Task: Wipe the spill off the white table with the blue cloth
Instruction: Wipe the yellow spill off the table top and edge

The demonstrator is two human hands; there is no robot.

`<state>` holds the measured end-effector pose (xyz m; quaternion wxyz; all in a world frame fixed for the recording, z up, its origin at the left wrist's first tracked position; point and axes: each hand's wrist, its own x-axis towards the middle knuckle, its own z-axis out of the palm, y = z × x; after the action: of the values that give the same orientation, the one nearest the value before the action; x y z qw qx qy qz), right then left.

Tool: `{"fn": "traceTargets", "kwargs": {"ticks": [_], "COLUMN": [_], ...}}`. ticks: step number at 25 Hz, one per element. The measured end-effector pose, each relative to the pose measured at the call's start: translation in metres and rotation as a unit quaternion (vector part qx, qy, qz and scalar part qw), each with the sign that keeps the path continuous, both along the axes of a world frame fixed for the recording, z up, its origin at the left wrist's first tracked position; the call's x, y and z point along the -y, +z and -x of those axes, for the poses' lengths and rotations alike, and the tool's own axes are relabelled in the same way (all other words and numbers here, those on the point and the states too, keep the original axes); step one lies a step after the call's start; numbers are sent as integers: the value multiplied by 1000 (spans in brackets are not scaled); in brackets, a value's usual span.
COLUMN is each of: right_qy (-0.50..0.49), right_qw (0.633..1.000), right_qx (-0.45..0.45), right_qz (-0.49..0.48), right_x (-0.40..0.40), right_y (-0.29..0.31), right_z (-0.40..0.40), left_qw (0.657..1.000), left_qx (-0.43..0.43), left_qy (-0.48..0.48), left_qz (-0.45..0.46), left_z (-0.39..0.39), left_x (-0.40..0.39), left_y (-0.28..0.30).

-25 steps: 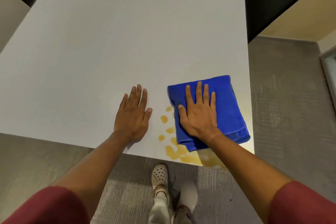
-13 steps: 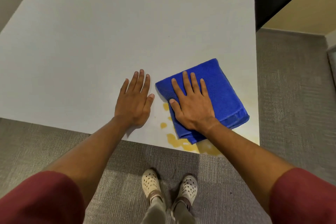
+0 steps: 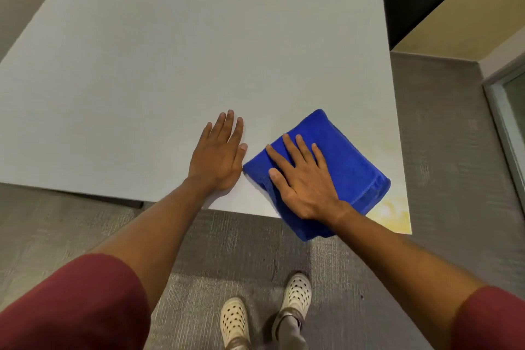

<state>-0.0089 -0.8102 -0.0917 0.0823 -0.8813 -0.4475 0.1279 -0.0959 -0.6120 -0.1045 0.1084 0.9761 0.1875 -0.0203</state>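
The folded blue cloth (image 3: 350, 162) lies at the near right part of the white table (image 3: 199, 51), its near corner hanging over the front edge. My right hand (image 3: 301, 179) presses flat on the cloth with fingers spread. My left hand (image 3: 220, 155) rests flat and empty on the bare table just left of the cloth, almost touching its corner. A faint yellow smear of the spill (image 3: 390, 213) shows at the table's near right corner, right of the cloth. No separate yellow drops are visible.
Grey carpet (image 3: 449, 150) surrounds the table on the right and in front. My feet in white perforated shoes (image 3: 295, 293) stand below the front edge. A dark wall and a beige wall (image 3: 454, 23) rise at the far right.
My right hand has slid the cloth toward me and leftward over the yellow drops, which no longer show. The cloth now overhangs the front edge. My left hand has stayed flat.
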Motion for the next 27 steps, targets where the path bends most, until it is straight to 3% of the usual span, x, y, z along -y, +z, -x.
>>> {"fn": "traceTargets", "kwargs": {"ticks": [4, 19, 25, 27], "right_qy": [-16, 64, 22, -76], "right_qw": [997, 996, 999, 995], "right_qx": [67, 68, 32, 36], "right_qz": [25, 11, 9, -46], "right_x": [-12, 62, 103, 104], "right_y": [-8, -14, 0, 3], "right_z": [13, 51, 25, 26], "left_qw": [1000, 1000, 1000, 1000], "left_qx": [-5, 0, -15, -17], "left_qy": [-9, -15, -1, -5], "left_qz": [-3, -12, -8, 6], "left_z": [-3, -1, -4, -11], "left_x": [-5, -7, -2, 2], "left_y": [-4, -7, -3, 0]}}
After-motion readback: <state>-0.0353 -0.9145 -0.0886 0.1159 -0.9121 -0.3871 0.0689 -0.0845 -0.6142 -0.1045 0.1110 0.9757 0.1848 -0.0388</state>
